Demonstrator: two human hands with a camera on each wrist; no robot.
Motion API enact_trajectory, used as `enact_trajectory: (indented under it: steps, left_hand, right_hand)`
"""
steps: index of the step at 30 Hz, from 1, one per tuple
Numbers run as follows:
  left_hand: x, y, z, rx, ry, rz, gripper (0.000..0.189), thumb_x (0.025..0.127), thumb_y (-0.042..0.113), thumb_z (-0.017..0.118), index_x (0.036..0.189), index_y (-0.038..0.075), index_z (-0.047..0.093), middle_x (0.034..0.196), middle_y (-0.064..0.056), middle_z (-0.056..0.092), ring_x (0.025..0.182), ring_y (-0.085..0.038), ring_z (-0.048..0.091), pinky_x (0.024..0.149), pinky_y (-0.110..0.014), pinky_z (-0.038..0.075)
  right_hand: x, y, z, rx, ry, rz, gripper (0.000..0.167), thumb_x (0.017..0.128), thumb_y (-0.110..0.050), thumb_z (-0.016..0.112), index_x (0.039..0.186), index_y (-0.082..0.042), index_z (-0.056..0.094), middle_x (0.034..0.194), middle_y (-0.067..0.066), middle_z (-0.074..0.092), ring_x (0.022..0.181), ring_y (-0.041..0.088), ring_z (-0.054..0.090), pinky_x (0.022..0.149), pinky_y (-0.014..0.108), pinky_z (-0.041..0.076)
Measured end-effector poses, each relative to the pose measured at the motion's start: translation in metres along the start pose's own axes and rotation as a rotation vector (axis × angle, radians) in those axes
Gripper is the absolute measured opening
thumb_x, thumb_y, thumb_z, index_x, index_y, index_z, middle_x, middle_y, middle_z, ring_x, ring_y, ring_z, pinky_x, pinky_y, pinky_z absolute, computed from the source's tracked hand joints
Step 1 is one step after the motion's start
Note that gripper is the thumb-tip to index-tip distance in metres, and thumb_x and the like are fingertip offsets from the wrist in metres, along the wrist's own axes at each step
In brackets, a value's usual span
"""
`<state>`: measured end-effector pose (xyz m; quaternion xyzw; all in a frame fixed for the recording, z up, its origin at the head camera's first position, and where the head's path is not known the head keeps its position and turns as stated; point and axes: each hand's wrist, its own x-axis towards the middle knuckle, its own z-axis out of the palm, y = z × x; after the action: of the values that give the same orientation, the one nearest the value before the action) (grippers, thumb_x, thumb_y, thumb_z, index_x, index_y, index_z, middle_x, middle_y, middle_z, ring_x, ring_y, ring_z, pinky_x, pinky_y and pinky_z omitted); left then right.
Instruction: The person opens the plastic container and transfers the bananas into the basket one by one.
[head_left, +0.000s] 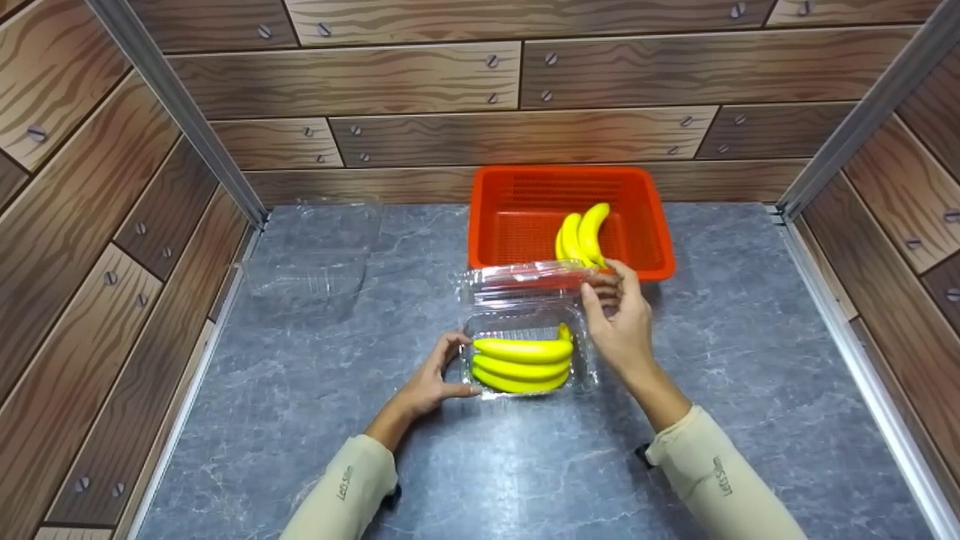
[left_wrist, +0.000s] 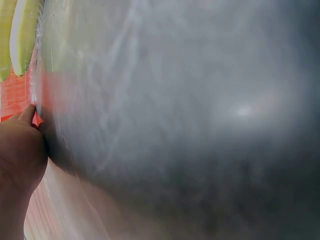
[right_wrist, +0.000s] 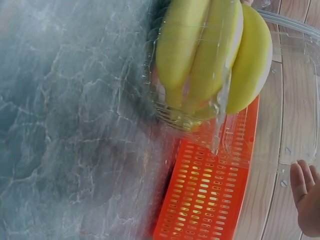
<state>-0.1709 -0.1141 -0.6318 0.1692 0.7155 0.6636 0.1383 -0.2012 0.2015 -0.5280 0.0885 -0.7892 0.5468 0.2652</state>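
Observation:
A clear plastic clamshell container (head_left: 525, 319) stands with its hinged lid (head_left: 517, 281) raised at the back. Lying in its base is a bunch of yellow bananas (head_left: 521, 364), stem to the upper right; the right wrist view shows the bananas (right_wrist: 200, 55) through the clear wall. My left hand (head_left: 431, 379) holds the container's left side, thumb at the near corner and fingers farther back. At the lid's right edge, my right hand (head_left: 621, 319) has its thumb in front and its fingers bent behind. The left wrist view shows only part of the left hand (left_wrist: 20, 155).
Behind the container stands a red plastic basket (head_left: 487, 217) with another bunch of bananas (head_left: 581, 236) in it. Another clear container (head_left: 307, 277) sits open at the back left. Wood-patterned walls (head_left: 420, 75) surround the grey marbled table (head_left: 495, 465) on three sides.

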Motion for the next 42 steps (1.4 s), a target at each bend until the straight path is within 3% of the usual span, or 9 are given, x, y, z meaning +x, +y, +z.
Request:
enact_trajectory:
  steps: [7,13,17,26,34,42]
  left_hand:
    - [0.0010,0.0027,-0.0020,0.062,-0.021,-0.034,0.116,0.081,0.008,0.090,0.171,0.012,0.016,0.179,-0.018,0.021,0.168,-0.037,0.019,0.139,-0.053,0.013]
    - [0.0002,0.0068,-0.0036,0.177,-0.033,-0.083,0.129,0.077,0.022,0.095,0.174,0.025,0.010,0.182,-0.012,0.015,0.169,-0.032,0.014,0.139,-0.056,0.008]
    - [0.0018,0.0075,-0.0041,0.222,-0.042,-0.079,0.137,0.073,0.028,0.097,0.174,0.028,0.005,0.181,-0.016,0.010,0.169,-0.035,0.012,0.137,-0.061,0.008]
    - [0.0047,0.0082,-0.0036,0.265,-0.044,-0.114,0.139,0.072,0.034,0.098,0.173,0.034,0.002,0.171,-0.018,0.028,0.161,-0.036,0.030,0.136,-0.061,0.016]
    - [0.0035,0.0089,-0.0037,0.263,-0.037,-0.126,0.142,0.073,0.035,0.098,0.173,0.034,-0.001,0.171,-0.018,0.030,0.163,-0.036,0.026,0.136,-0.063,0.010]
    - [0.0039,0.0078,-0.0039,0.266,-0.046,-0.114,0.141,0.074,0.037,0.098,0.173,0.034,-0.002,0.172,-0.018,0.029,0.163,-0.037,0.026,0.136,-0.065,0.011]
  right_hand:
    - [-0.0048,0.0026,0.0042,-0.011,-0.020,-0.068,0.047,0.095,0.004,0.072,0.140,0.008,0.057,0.117,0.023,0.076,0.097,0.013,0.069,0.081,0.010,0.056]
    - [-0.0035,0.0038,0.0019,-0.013,-0.043,-0.092,0.050,0.097,0.000,0.073,0.145,0.003,0.059,0.119,0.020,0.076,0.098,0.025,0.072,0.081,0.012,0.057]
    - [-0.0028,0.0063,0.0010,-0.037,-0.045,-0.108,0.052,0.098,-0.001,0.071,0.148,0.002,0.059,0.117,0.021,0.075,0.096,0.026,0.072,0.080,0.012,0.057]
    - [-0.0064,0.0091,-0.0006,-0.070,-0.055,-0.149,0.060,0.096,0.003,0.072,0.154,-0.002,0.056,0.107,0.019,0.074,0.085,0.022,0.072,0.079,0.010,0.058]
    - [-0.0051,0.0072,-0.0010,-0.052,-0.079,-0.200,0.064,0.095,0.004,0.072,0.156,-0.004,0.054,0.113,0.020,0.075,0.093,0.026,0.073,0.080,0.014,0.060]
    - [-0.0063,0.0089,-0.0020,-0.058,-0.075,-0.229,0.064,0.093,0.005,0.073,0.154,-0.001,0.055,0.113,0.020,0.075,0.094,0.029,0.073,0.081,0.009,0.058]
